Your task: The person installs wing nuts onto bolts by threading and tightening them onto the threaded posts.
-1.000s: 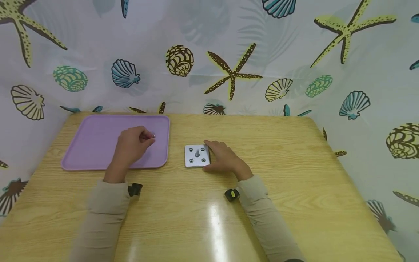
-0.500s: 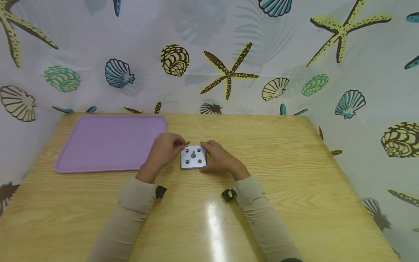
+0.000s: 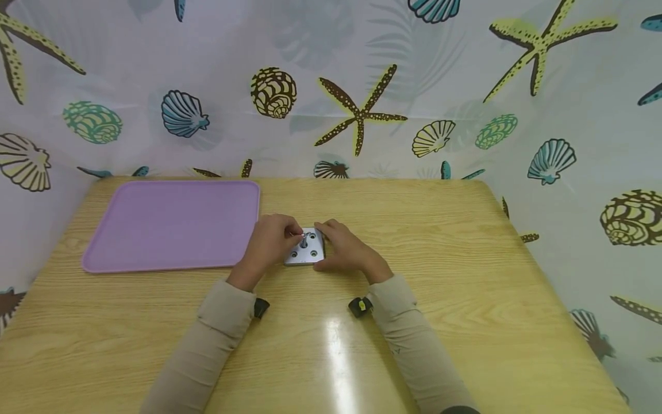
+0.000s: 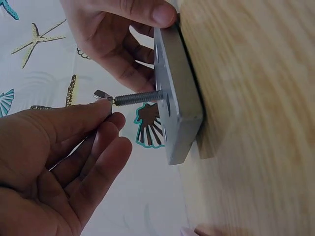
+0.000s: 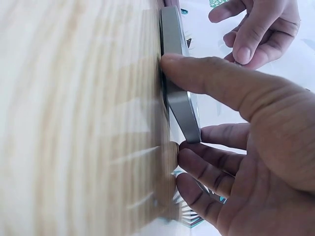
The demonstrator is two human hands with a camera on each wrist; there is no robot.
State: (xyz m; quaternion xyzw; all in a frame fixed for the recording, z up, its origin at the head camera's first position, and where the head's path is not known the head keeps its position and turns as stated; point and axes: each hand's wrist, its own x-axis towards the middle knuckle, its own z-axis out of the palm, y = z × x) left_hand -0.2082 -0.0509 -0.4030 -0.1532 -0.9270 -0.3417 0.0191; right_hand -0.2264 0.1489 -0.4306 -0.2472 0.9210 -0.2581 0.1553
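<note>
Silver, the square plate (image 3: 310, 247) lies on the desk (image 3: 465, 259), short of its far edge; the right hand (image 3: 347, 250) grips its right end, while the left hand (image 3: 269, 244) pinches a small metal piece (image 4: 101, 95) at the threaded stud's (image 4: 138, 99) tip.

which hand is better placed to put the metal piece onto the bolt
Probably the left hand: it pinches the metal piece at the tip of the bolt, while the right hand holds the plate.

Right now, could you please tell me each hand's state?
Left hand: pinching a small shiny metal piece by the grey threaded metal stud.
Right hand: gripping the square silver metal plate.
</note>
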